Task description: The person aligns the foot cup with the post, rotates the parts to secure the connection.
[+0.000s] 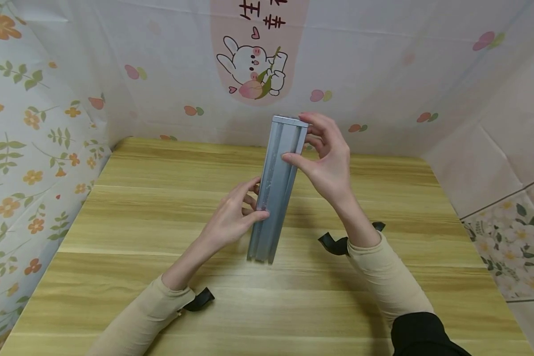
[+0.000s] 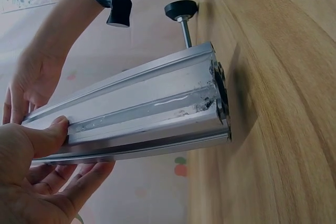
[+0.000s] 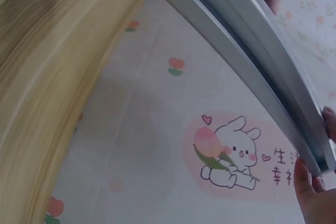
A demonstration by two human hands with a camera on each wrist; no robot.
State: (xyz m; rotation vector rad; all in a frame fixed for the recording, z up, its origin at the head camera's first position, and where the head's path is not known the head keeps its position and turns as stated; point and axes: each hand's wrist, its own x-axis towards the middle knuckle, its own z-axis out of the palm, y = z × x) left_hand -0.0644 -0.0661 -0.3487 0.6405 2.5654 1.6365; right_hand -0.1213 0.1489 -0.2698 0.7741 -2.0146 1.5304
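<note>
A long silver aluminium extrusion profile (image 1: 278, 185) with lengthwise grooves is held tilted above the table by both hands. My left hand (image 1: 231, 217) grips its lower half from the left, thumb on the front groove and fingers behind. Near the upper end, my right hand (image 1: 331, 155) grips the right side, its thumb on the front face and a finger at the top edge. The profile's lower end (image 2: 223, 100) looks rough and hollow in the left wrist view. Behind it shows a black round foot (image 2: 181, 9) on a threaded metal stem, which the profile hides in the head view.
Beneath the hands is a wood-grain table (image 1: 160, 222). A white cloth wall (image 1: 160, 64) with a rabbit print rises at its back edge, and a floral cloth (image 1: 31, 148) hangs on the left. Black straps (image 1: 333, 244) stick out by both wrists.
</note>
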